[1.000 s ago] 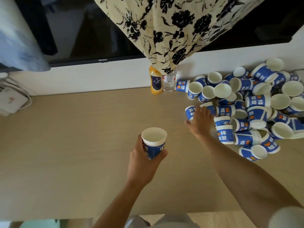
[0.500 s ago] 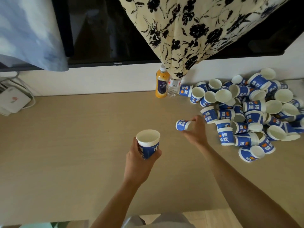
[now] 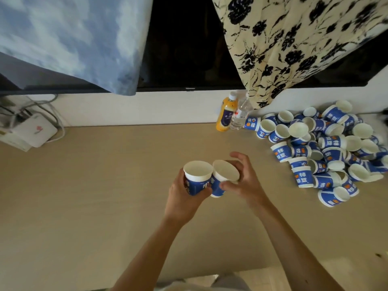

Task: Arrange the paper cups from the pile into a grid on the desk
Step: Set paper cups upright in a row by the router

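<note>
My left hand (image 3: 184, 198) grips an upright blue-and-white paper cup (image 3: 197, 177) above the middle of the tan desk (image 3: 94, 196). My right hand (image 3: 243, 181) holds a second cup (image 3: 223, 175), mouth tilted toward me, right beside the first so that their rims touch. A pile of several blue cups (image 3: 327, 152) lies tumbled on the desk's right side, most on their sides. No cup stands on the desk's open surface.
An orange juice bottle (image 3: 225, 115) and a clear water bottle (image 3: 239, 117) stand at the back wall beside the pile. A white router box with cables (image 3: 31, 133) sits at the far left. A floral cloth (image 3: 294, 45) and a blue cloth (image 3: 69, 38) hang over a dark screen.
My right hand has picked a cup out of the pile and carried it left to the cup in my left hand. My head has tilted up a little.
</note>
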`<state>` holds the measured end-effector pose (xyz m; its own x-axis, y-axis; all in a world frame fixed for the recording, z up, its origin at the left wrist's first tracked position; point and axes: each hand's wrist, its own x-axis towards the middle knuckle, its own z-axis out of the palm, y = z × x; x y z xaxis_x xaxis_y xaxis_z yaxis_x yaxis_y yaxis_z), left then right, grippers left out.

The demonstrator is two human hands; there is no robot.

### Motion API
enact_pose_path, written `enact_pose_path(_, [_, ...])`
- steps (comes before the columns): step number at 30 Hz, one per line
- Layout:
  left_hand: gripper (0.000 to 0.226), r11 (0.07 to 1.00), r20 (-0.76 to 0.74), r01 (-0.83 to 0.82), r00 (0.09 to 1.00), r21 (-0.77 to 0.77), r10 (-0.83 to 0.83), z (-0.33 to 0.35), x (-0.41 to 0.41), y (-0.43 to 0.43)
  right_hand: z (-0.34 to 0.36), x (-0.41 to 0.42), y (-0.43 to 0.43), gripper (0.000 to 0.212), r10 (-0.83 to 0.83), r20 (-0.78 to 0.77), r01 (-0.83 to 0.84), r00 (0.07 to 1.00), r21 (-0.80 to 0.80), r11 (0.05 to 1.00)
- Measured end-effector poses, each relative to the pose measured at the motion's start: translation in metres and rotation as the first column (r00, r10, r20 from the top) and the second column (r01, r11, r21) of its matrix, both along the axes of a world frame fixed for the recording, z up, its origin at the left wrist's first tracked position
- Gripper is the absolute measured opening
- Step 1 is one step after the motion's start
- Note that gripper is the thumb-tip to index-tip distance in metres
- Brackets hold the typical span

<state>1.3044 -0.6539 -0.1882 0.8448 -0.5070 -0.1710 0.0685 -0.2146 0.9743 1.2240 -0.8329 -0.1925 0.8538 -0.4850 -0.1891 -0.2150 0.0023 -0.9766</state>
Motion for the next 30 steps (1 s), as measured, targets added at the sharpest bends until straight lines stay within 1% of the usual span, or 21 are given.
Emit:
enact_pose_path(3, [0.051, 0.999, -0.011, 0.013, 1.000, -0.050, -0.013, 0.004, 0.009, 0.018, 0.001, 0.007, 0.023, 0.088, -0.100, 0.069, 0.090, 0.993, 0.136, 0.987])
enact_pose_path(6, [0.047, 0.996, -0.003, 0.001, 1.000, -0.088, -0.001, 0.013, 0.016, 0.032, 0.000, 0.013, 0.038, 0.084, -0.132, 0.064, 0.118, 0.989, 0.192, 0.974])
enact_pose_path(9, [0.048, 0.993, -0.006, -0.021, 1.000, -0.115, 0.020, 0.020, 0.018, 0.045, 0.004, 0.020, 0.044, 0.080, -0.068, 0.084, 0.048, 0.994, 0.218, 0.975])
enact_pose_path(12, [0.049, 0.992, -0.010, -0.063, 0.998, -0.113, 0.062, 0.022, 0.018, 0.057, 0.006, 0.030, 0.051, 0.070, 0.016, 0.117, -0.046, 0.993, 0.262, 0.964])
enact_pose_path(14, [0.049, 0.987, -0.003, -0.115, 0.993, -0.111, 0.115, 0.025, 0.018, 0.065, 0.006, 0.041, 0.058, 0.070, 0.093, 0.131, -0.126, 0.987, 0.280, 0.952])
enact_pose_path(16, [0.050, 0.980, 0.013, -0.159, 0.987, -0.120, 0.161, 0.028, 0.021, 0.075, 0.004, 0.053, 0.067, 0.075, 0.154, 0.135, -0.188, 0.979, 0.286, 0.940])
enact_pose_path(18, [0.051, 0.972, 0.024, -0.191, 0.980, -0.133, 0.196, 0.028, 0.025, 0.086, 0.004, 0.065, 0.076, 0.081, 0.183, 0.130, -0.214, 0.974, 0.291, 0.932])
enact_pose_path(23, [0.042, 0.943, 0.069, -0.305, 0.946, -0.132, 0.315, 0.028, 0.049, 0.117, 0.006, 0.098, 0.107, 0.071, 0.229, 0.117, -0.248, 0.967, 0.193, 0.949])
enact_pose_path(26, [0.046, 0.912, 0.067, -0.401, 0.911, -0.088, 0.407, 0.018, 0.079, 0.142, 0.004, 0.121, 0.128, 0.074, 0.195, 0.105, -0.211, 0.975, 0.173, 0.962])
enact_pose_path(30, [0.058, 0.889, 0.100, -0.458, 0.884, -0.013, 0.457, -0.004, 0.136, 0.182, -0.005, 0.150, 0.156, 0.071, 0.137, 0.068, -0.146, 0.988, 0.165, 0.975])
